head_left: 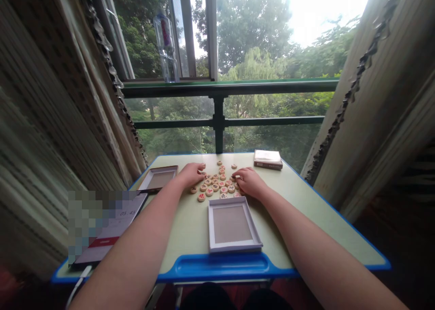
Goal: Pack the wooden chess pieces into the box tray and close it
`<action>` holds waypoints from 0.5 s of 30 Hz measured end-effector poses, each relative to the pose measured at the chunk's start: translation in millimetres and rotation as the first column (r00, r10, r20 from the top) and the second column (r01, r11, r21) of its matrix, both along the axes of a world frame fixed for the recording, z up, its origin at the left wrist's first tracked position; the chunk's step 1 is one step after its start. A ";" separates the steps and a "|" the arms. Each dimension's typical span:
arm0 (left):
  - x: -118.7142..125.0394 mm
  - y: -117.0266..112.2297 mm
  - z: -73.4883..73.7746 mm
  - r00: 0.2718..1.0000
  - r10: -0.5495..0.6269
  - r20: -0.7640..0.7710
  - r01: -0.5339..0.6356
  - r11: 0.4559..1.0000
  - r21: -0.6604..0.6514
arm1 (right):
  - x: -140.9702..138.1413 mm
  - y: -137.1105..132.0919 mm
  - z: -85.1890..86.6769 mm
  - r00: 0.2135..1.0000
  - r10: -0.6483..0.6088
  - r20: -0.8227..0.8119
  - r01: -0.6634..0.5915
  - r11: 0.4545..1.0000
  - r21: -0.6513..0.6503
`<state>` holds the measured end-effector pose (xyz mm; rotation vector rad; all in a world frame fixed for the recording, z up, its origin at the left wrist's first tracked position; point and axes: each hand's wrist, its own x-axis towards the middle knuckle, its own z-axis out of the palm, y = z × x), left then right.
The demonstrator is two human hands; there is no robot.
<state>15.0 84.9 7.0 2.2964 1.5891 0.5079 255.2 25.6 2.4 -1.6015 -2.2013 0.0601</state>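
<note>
Xiangqi pieces [215, 187], round and wooden with red or dark characters, lie in a loose cluster in the middle of the table. My left hand [192, 174] rests at the cluster's left side, fingers bent and apart, their tips touching or just over the pieces there. On the opposite side, my right hand [250, 181] has its curved fingers against the outer pieces; part of them is hidden under it. Neither hand appears to grip a piece. Nearer to me, between my forearms, lies an open shallow box [234, 249] with nothing in it.
A second shallow box part [158, 181] lies at the left edge. A tablet-like device [112, 228] with a white cable [79, 283] lies front left. A small closed box [268, 159] sits back right. A clear bottle [167, 51] stands by the window rail [272, 87].
</note>
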 end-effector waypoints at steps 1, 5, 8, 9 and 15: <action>-2.1 2.2 -1.0 1.000 0.002 0.021 -0.002 1.000 -0.008 | -0.1 -0.1 0.2 1.000 0.006 0.001 -0.006 1.000 -0.001; -3.4 12.6 -5.9 0.999 0.047 -0.021 -0.044 0.990 0.131 | -1.2 0.1 0.1 1.000 0.017 0.002 -0.017 1.000 0.010; 2.5 18.6 -10.1 0.994 0.021 -0.110 -0.004 0.989 0.146 | -2.0 0.2 -0.8 1.000 0.027 0.005 -0.027 1.000 0.016; 4.4 19.9 -10.9 0.993 0.011 -0.121 0.005 0.992 0.128 | -2.1 0.1 -0.9 1.000 0.029 0.004 -0.029 0.999 0.016; -1.2 18.8 -8.2 0.995 0.077 -0.065 -0.069 0.990 0.120 | -0.5 -0.1 -0.1 1.000 0.008 -0.003 -0.008 1.000 0.004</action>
